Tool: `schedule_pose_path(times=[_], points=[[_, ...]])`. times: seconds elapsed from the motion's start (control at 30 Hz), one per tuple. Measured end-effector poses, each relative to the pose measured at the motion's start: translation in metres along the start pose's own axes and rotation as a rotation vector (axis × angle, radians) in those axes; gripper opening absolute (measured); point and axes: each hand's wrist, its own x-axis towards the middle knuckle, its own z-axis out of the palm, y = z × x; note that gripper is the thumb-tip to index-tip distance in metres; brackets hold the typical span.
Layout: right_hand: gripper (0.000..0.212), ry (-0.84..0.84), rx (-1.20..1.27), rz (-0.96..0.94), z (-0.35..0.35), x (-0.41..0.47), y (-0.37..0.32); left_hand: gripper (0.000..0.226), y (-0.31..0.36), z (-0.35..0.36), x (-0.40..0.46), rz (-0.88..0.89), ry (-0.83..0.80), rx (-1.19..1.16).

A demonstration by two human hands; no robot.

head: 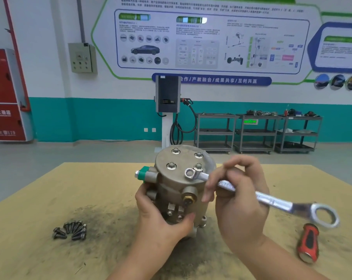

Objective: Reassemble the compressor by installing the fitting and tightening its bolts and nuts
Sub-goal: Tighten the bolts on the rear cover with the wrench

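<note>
The grey metal compressor stands upright on the wooden table. Its round top cover carries several flanged bolts, one at the front right. A fitting with a green cap sticks out on its left side. My left hand grips the compressor's lower body from the front left. My right hand holds the shaft of a silver combination wrench. The wrench's small end lies on the cover beside the front-right bolt. Its large ring end points toward the right.
A pile of several dark bolts lies on the table at the left. A red-and-black screwdriver lies at the right. Dark grime stains the table around the compressor. Beyond the table stand a charging post and grey shelf carts.
</note>
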Motion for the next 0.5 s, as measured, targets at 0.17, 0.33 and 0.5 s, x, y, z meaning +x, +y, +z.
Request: schedule_pose_path(times=[0.17, 0.33, 0.5], points=[[0.018, 0.109, -0.021, 0.164, -0.012, 0.032, -0.014, 0.092, 0.003, -0.009, 0.006, -0.005, -0.023, 0.006], [0.02, 0.116, 0.012, 0.476, -0.02, 0.052, -0.015, 0.117, 0.002, -0.015, 0.01, -0.025, -0.033, 0.077], [0.017, 0.189, 0.018, 0.615, -0.025, 0.059, -0.016, 0.093, -0.004, -0.013, 0.007, -0.016, -0.027, 0.025]])
